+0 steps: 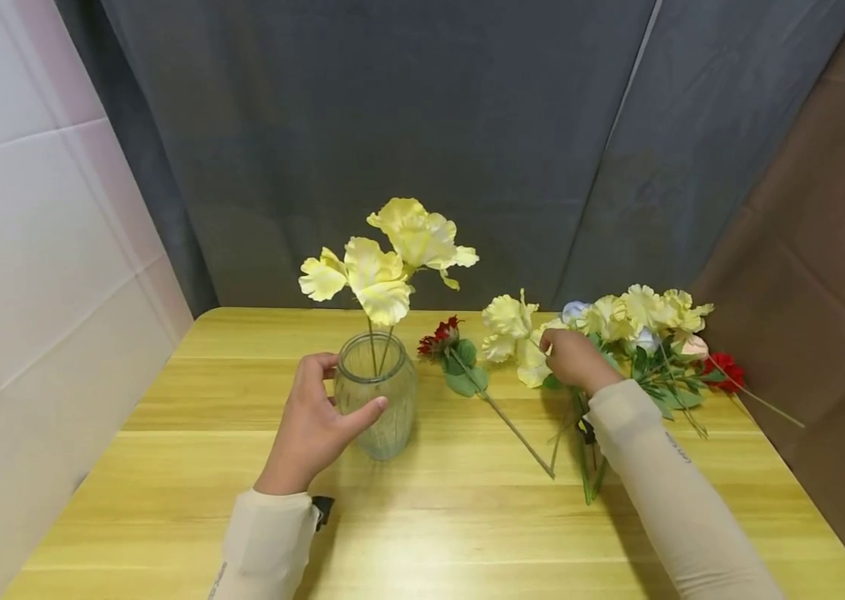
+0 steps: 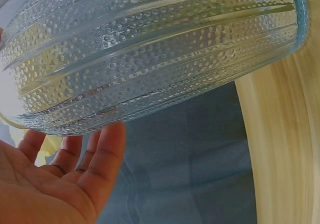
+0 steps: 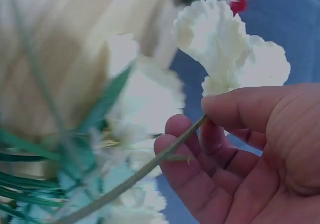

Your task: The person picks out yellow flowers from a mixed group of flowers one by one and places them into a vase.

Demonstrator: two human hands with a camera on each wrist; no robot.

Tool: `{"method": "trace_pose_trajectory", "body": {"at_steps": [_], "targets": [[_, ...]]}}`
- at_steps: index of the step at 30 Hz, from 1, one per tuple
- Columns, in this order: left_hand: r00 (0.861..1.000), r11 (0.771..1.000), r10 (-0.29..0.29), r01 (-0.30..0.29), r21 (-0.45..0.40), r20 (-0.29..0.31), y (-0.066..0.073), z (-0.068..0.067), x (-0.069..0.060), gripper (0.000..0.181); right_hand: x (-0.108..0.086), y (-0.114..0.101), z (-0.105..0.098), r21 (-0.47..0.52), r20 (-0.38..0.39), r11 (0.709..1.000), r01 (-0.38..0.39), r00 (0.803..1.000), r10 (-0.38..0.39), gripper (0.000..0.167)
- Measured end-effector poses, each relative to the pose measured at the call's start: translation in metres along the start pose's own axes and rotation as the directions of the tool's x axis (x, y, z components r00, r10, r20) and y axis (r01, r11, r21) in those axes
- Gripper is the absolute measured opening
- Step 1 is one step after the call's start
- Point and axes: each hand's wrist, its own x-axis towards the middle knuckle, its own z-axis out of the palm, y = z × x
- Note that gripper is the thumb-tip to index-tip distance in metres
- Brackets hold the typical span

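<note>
On the table stands a ribbed, clear glass vase (image 1: 376,417) with two yellow artificial flowers (image 1: 385,271) upright in it. My left hand (image 1: 315,425) holds the vase from its left side, thumb in front; its fingertips touch the dimpled glass (image 2: 150,64) in the left wrist view. To the right, my right hand (image 1: 576,358) pinches the stem (image 3: 150,166) of a yellow artificial flower (image 1: 510,321) between thumb and fingers. Its pale bloom (image 3: 225,49) rises just beyond the thumb in the right wrist view.
A dark red flower (image 1: 441,337) lies between the vase and the right hand, its stem pointing toward me. Beyond that hand lies a pile of yellow flowers (image 1: 647,310), with green leaves and a bright red flower (image 1: 725,371). A dark grey curtain (image 1: 392,125) hangs behind the table.
</note>
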Motion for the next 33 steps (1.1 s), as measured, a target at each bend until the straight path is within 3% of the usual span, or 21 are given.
{"method": "trace_pose_trajectory", "body": {"at_steps": [6,20,33], "targets": [[1.0,1.0,0.006,-0.006,-0.003,-0.007,0.001,0.0,0.0,0.08,-0.007,-0.018,-0.016,0.041,-0.056,0.999,0.025,0.998,-0.023,0.026],[1.0,1.0,0.006,-0.006,0.016,-0.009,-0.001,0.001,0.001,0.08,-0.021,-0.045,-0.036,0.048,-0.105,0.997,0.062,0.993,-0.057,0.02],[1.0,1.0,0.005,-0.005,0.023,-0.005,-0.001,0.001,0.001,0.081,-0.043,-0.076,-0.057,0.031,-0.21,0.988,0.15,0.968,-0.14,0.013]]}}
